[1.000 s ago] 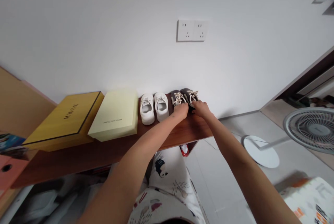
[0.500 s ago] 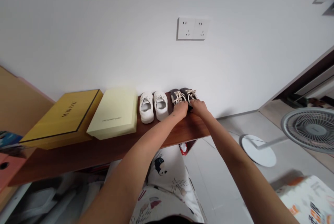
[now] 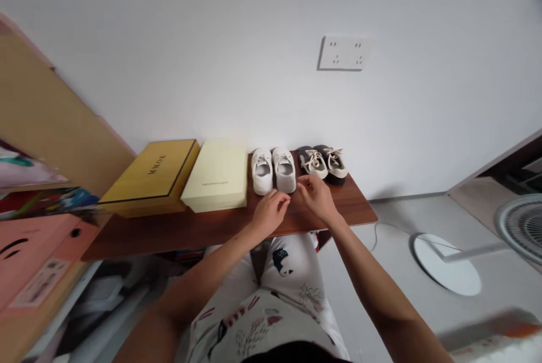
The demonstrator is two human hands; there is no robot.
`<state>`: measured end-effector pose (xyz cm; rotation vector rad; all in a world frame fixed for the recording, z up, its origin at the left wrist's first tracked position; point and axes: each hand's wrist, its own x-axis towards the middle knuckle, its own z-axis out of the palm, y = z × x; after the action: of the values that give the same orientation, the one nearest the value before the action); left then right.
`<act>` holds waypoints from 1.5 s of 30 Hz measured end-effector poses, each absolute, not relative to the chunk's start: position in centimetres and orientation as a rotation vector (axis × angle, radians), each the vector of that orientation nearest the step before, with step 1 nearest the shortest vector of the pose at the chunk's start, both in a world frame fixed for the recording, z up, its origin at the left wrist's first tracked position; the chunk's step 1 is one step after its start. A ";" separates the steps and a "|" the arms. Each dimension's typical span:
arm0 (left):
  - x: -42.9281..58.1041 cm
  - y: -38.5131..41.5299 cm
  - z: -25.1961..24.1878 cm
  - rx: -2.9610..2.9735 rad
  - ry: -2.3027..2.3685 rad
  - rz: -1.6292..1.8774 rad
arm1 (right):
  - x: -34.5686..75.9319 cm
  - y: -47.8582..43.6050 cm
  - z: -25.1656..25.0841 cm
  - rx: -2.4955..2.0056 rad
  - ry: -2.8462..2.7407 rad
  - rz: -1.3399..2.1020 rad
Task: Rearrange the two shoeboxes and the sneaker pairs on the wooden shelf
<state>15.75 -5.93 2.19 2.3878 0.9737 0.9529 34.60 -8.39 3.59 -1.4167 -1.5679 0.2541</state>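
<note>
The left hand (image 3: 269, 215) and right hand (image 3: 317, 199) have drawn back off the dark grey lace-up shoes (image 3: 322, 163). Against the white wall (image 3: 212, 58), a wooden shelf (image 3: 178, 233) carries a mustard-yellow box (image 3: 150, 179), a pale yellow box (image 3: 215, 178), white sneakers (image 3: 273, 171) and those dark shoes, side by side. The hands hover apart and empty, the left by the sneakers' toes, the right just in front of the dark shoes.
</note>
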 end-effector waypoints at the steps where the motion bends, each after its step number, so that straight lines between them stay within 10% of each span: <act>1: 13.3 -6.7 1.7 2.333 1.014 0.928 | 32.7 -8.9 3.0 -1.376 -1.509 0.400; 11: -7.3 -3.6 -0.7 0.824 1.594 1.620 | 12.0 -7.4 -0.8 -1.076 -0.340 1.671; 20: -15.3 4.7 2.9 0.010 1.555 1.601 | 5.8 -1.3 0.7 -1.120 0.019 1.378; 30: -13.7 3.1 3.7 1.062 1.771 1.981 | 5.6 -1.3 4.7 -1.209 -0.661 0.537; 36: -16.0 0.4 2.4 2.343 1.940 1.127 | 8.5 -2.2 3.5 -1.281 -1.890 0.035; 45: -15.7 0.0 -1.2 2.318 1.763 0.792 | 8.8 -2.0 -2.5 -1.289 -1.880 0.556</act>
<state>-15.75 0.01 -1.16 2.3185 1.7635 0.7915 8.78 -2.01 -2.55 -1.2892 -1.8803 0.5560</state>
